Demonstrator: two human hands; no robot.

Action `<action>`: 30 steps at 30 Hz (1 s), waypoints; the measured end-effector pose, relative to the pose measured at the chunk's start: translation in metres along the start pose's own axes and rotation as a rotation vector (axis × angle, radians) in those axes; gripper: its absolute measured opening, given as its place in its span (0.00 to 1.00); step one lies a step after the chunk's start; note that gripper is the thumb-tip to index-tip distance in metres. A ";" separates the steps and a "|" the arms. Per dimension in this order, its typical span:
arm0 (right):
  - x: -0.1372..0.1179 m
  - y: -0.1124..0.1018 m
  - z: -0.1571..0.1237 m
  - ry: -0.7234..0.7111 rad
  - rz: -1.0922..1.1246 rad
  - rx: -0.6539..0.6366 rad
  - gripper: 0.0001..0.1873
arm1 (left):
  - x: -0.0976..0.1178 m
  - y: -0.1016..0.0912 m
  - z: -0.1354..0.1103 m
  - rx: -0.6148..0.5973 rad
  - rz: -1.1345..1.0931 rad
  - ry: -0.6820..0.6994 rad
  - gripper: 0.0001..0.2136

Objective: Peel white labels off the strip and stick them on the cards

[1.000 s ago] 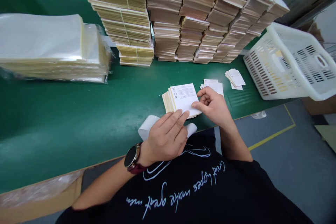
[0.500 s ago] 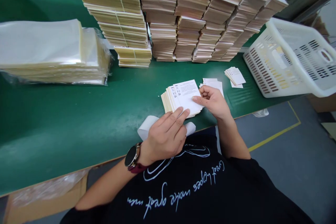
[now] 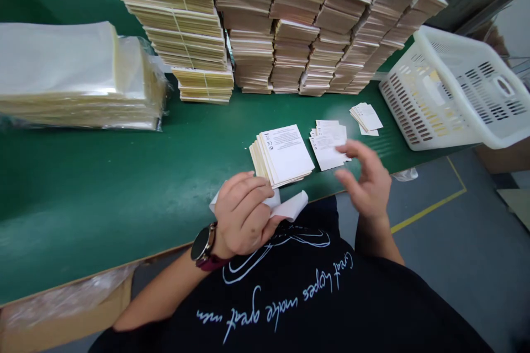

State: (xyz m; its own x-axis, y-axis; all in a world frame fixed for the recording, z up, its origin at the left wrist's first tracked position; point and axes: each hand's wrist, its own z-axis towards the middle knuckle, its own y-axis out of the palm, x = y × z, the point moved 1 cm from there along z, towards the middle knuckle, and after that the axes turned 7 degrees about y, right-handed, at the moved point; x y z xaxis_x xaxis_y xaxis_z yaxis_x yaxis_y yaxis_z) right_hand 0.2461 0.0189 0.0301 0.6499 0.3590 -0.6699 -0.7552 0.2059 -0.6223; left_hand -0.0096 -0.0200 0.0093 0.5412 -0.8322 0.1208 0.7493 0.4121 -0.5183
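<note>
A stack of white printed cards (image 3: 285,151) lies on the green tabletop in front of me, its edges a little fanned to the left. My left hand (image 3: 244,212) is at the near side of that stack, fingers curled around a loose curled strip of white paper (image 3: 292,207); part of the strip is hidden beneath the hand. My right hand (image 3: 366,176) hovers by the table edge, thumb and forefinger apart and nothing between them. Just beyond its fingertips is a smaller spread of white cards (image 3: 326,149).
A third small pile of cards (image 3: 366,117) lies farther right, near a white slotted basket (image 3: 451,88). Tall stacks of cards (image 3: 290,55) line the back, with a string-tied yellowish stack (image 3: 178,22). Plastic-wrapped sheets (image 3: 74,77) sit on the left of the green table (image 3: 103,187).
My right hand has left the card stack and moved right, opening. A card now lies on the nearer part of the small spread. My left hand has drawn back from the stack onto the paper strip.
</note>
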 end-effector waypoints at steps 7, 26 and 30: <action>-0.057 0.029 -0.015 -0.153 0.413 -0.304 0.11 | -0.001 0.005 -0.003 0.004 0.049 -0.109 0.03; -0.039 0.045 0.036 0.178 0.252 -0.020 0.03 | 0.004 0.014 0.001 -0.061 0.008 0.077 0.03; -0.039 0.059 0.043 0.286 0.263 -0.151 0.04 | 0.004 0.014 0.002 -0.082 0.021 0.083 0.04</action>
State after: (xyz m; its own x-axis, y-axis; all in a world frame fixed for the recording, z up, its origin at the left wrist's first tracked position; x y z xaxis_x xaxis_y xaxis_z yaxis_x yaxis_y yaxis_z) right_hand 0.1722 0.0558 0.0368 0.4501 0.1102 -0.8861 -0.8914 -0.0030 -0.4532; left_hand 0.0038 -0.0166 0.0038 0.5207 -0.8528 0.0401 0.7024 0.4012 -0.5879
